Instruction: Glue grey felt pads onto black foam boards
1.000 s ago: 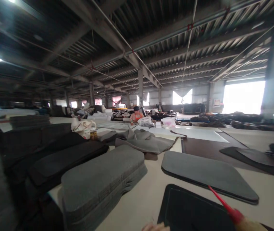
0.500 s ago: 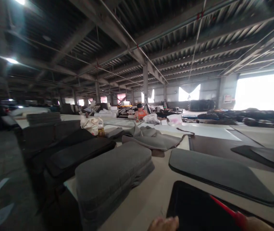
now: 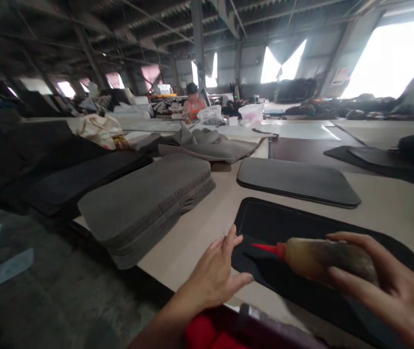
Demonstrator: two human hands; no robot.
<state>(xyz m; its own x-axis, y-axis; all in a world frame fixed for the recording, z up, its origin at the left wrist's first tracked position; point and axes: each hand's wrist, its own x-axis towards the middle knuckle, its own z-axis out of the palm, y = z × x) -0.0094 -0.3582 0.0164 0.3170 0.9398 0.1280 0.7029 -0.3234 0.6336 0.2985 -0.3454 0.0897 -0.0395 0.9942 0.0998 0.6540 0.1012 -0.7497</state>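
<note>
A black rounded panel (image 3: 301,228) lies flat on the pale table at the front right. My left hand (image 3: 219,269) rests at the panel's left edge, its thumb and fingers spread and nothing in its grasp. Above the panel, my right hand (image 3: 389,286) is wrapped round a yellowish glue bottle (image 3: 323,259), whose red nozzle (image 3: 265,247) points left towards my left hand. The bottle is tilted nearly level. Behind the panel lies a thin stack of dark grey panels (image 3: 294,179). To the left stands a taller stack of grey pieces (image 3: 149,198).
Crumpled grey sheets (image 3: 207,143) lie further back on the table (image 3: 196,237). A cloth bag (image 3: 98,128) and dark panels (image 3: 83,179) are at the left. Across the table sits a person (image 3: 193,104), with plastic bags (image 3: 251,115) nearby. The floor shows at the lower left.
The view has tilted down, so the stacks and panel appear higher. Both hands have come further into view; the bottle, of which only the red nozzle showed, is now visible.
</note>
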